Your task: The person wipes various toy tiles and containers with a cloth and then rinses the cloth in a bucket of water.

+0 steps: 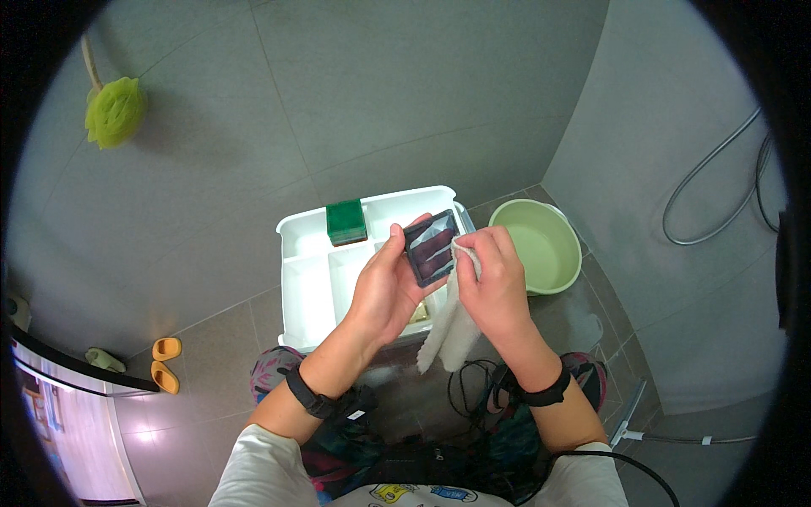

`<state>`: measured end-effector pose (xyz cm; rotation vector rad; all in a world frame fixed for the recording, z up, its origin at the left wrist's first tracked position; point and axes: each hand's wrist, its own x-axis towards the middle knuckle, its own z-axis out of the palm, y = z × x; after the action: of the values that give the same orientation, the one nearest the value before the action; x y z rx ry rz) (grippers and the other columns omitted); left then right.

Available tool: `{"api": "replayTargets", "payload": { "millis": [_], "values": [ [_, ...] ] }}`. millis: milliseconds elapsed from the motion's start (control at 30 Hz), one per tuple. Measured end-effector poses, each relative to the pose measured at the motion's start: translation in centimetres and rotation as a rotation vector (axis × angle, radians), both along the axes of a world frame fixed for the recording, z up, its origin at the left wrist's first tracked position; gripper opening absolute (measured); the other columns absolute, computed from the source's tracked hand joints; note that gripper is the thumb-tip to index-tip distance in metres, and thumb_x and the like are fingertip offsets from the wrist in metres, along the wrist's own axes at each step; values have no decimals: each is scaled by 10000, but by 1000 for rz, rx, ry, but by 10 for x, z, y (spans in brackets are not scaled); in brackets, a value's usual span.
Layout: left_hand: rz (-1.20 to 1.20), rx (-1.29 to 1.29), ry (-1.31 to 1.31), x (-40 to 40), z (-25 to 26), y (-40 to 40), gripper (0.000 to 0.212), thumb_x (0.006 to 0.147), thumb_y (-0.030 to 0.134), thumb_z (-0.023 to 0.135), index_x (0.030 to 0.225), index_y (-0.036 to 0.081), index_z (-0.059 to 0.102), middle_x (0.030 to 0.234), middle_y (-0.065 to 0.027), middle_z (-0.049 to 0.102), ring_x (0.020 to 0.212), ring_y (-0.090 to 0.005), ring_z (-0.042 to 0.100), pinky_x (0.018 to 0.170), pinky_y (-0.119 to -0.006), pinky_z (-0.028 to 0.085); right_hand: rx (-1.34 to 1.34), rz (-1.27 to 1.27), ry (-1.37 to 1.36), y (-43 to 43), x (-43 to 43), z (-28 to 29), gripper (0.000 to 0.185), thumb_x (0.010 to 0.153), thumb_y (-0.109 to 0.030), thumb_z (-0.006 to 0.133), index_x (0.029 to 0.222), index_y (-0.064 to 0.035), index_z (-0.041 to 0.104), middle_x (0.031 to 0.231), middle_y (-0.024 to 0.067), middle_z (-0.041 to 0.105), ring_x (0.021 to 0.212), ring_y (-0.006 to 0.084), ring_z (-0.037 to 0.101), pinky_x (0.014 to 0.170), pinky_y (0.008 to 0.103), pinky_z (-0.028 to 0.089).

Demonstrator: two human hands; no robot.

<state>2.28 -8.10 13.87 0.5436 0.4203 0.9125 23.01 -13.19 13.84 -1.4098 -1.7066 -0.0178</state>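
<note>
On the palm and fingers of my left hand [396, 279] rests a small dark-framed rectangular piece [433, 247] with a clear, shiny middle; its material cannot be told. My right hand [494, 272] pinches a pale cloth [457, 323] against the right edge of this piece, and the cloth hangs down in folds. Beneath both hands is a white compartmented plastic tray [307, 288]. A green box-like block [346, 222] sits at its back wall. A small yellowish item [419, 312] lies partly hidden behind my left wrist.
A light green basin [538, 247] stands on the tiled floor right of the tray. Black cables [469, 393] lie between my knees. A shower hose [703, 171] hangs at the right wall. Orange slippers [166, 364] are at the left, and a green bath puff [115, 113] hangs upper left.
</note>
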Motion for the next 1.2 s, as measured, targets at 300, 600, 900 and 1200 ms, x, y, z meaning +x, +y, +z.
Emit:
{"api": "replayTargets", "payload": {
  "millis": [300,600,900,1200],
  "values": [
    [18,37,72,-8,-9,-1,730,1464,606,428,1983,118,587,1846,-136,757,1665,-284,740,1381,-546,597,-117,148,21,-13,-27,1,242,1079,43,878,1308,-28,848,1308,189,795,1184,459,861,974,545,710],
    [4,2,69,9,-13,-14,692,1475,540,446,1949,70,626,1841,-139,737,1682,-291,708,1446,-521,553,-62,145,25,-20,-33,1,248,1074,54,879,1305,-38,870,1298,185,800,1187,468,854,1031,558,697],
    [-29,16,60,15,-12,-18,690,1475,532,455,1950,60,622,1879,-140,698,1749,-270,643,1489,-533,516,53,97,71,-5,-20,11,202,1102,25,876,1298,-20,864,1273,197,811,1181,467,851,1020,552,690],
    [-25,50,85,12,-8,-13,709,1467,567,466,1954,76,625,1860,-113,735,1695,-260,705,1417,-540,572,37,-57,20,14,10,8,183,1138,-15,846,1318,-48,829,1330,212,790,1134,514,858,978,606,712]
  ]
}}
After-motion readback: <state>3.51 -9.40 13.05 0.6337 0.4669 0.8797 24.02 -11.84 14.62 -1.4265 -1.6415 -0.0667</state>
